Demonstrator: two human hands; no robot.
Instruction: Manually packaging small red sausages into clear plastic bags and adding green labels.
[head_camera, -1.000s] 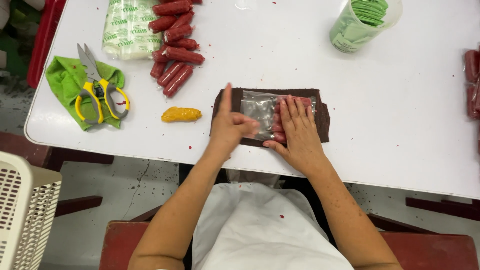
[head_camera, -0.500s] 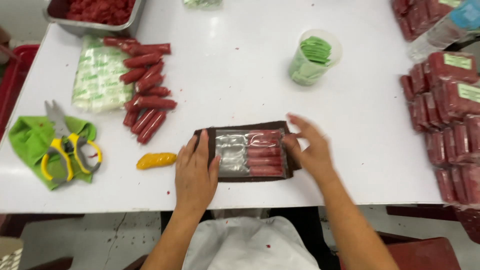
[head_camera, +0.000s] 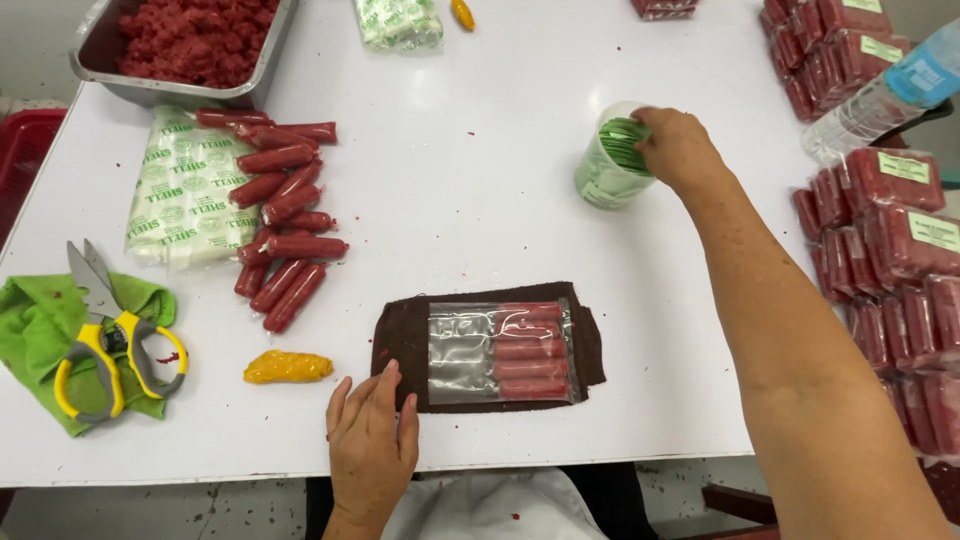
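Going L to R. Far left, ~9 o'clock: green cloth (head_camera: 45, 330) w/ yellow-handled scissors (head_camera: 105, 345) lying on it. Next, loose red sausages (head_camera: 280, 215) beside a printed wrapper roll (head_camera: 180, 185), and a small yellow-orange piece (head_camera: 288, 367) near the front edge of the white surface (head_camera: 480, 200).

My left hand (head_camera: 372, 445) sits at 6 o'clock, flat, fingers spread, grip holding nothing; fingertips rest on the left end of the brown cloth (head_camera: 400, 345). On that cloth lies the clear pouch of sausages (head_camera: 505, 350), long axis running 9-to-3, filled half toward 3 o'clock, empty half toward the left hand.

Right hand (head_camera: 678, 148) is out at ~1 o'clock, well apart from the pouch, fingers narrow and dipped into the clear cup (head_camera: 605, 175) of green slips (head_camera: 625, 140). Can't tell if a slip is pinched yet. So cup = right-hand side, pouch = nearer the left.

Far right, 3 o'clock: stacked sealed packs (head_camera: 890, 230) w/ green labels.
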